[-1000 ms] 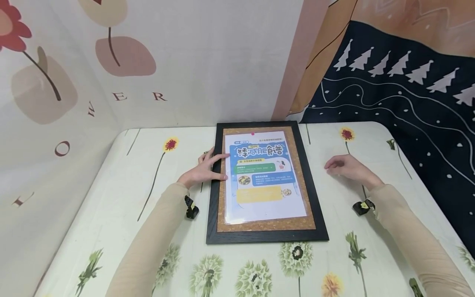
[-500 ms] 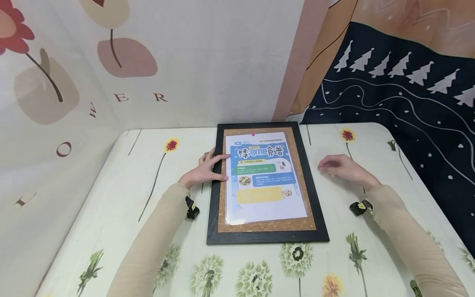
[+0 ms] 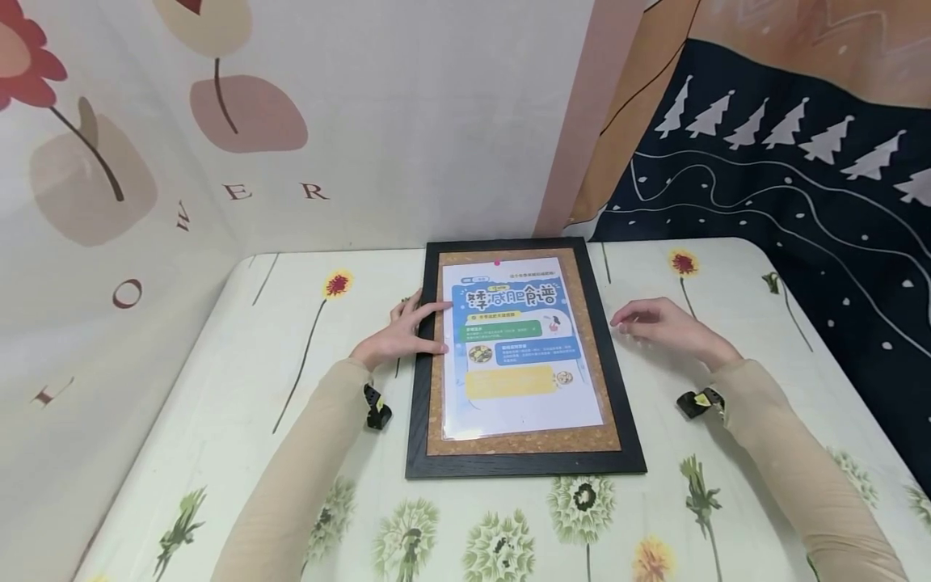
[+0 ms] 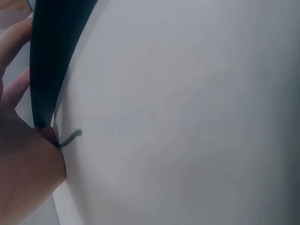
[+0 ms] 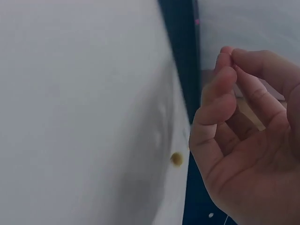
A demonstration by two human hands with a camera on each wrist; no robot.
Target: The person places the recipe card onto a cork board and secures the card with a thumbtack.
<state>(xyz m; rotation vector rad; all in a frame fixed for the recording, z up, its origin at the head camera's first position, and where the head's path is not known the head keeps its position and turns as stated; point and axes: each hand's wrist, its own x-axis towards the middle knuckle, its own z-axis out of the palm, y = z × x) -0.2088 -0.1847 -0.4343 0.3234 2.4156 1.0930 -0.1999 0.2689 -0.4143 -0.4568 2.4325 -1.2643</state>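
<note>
While the left hand [image 3: 396, 333] grips the black frame [image 3: 524, 465], right hand [image 3: 669, 327] just beside, loosely curled, grip narrow

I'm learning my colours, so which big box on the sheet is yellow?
The lowest big box on the sheet, under the blue box; the green box is highest.

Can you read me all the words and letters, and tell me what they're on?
"减肥食谱": the big title on the poster; the part just before it is hard to make out.
"O", "W", "E", "R": on the white wall cloth, with a tilted letter before them, maybe an "L".
Too small to read: the rest of the poster, including its green box and blue box.
</note>
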